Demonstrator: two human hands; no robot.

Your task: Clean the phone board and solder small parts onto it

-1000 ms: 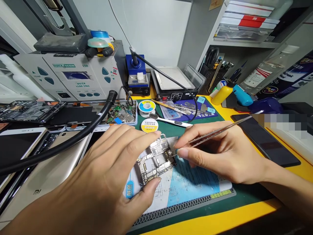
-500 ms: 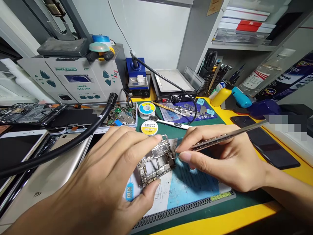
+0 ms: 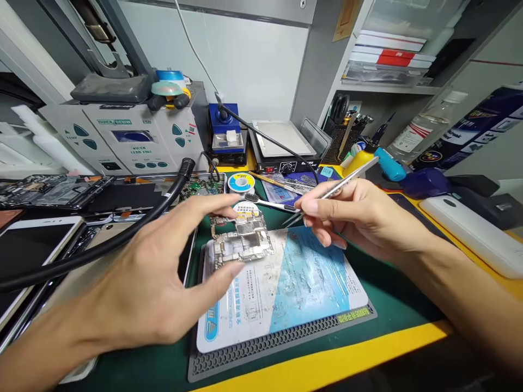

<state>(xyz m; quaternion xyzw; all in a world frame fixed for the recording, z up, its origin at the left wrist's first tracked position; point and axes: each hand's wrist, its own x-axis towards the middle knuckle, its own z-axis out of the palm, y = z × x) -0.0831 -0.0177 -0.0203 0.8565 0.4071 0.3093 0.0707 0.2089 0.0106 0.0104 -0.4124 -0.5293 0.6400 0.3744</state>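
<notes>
My left hand (image 3: 163, 272) holds a small metallic circuit board (image 3: 245, 231) by its left side, between the thumb below and the fingers above. The board is slightly blurred and tilted over a white and blue printed pad (image 3: 286, 294). To its right, my right hand (image 3: 347, 212) pinches silver tweezers (image 3: 343, 184). Their tips point down and left, apart from the board. Under the printed pad lies a grey honeycomb-edged mat (image 3: 286, 342).
A black hose (image 3: 134, 234) crosses phones at the left. Behind stand a grey hot-air station (image 3: 134, 136), a solder spool (image 3: 241, 183) and a heating plate (image 3: 284, 141). A brush (image 3: 273, 204) lies beyond the board. A white phone-shaped item (image 3: 474, 234) is at the right.
The tweezers have moved away from the board, up and back. The board has shifted left and away with my left hand. The view has shifted, showing more of the printed pad.
</notes>
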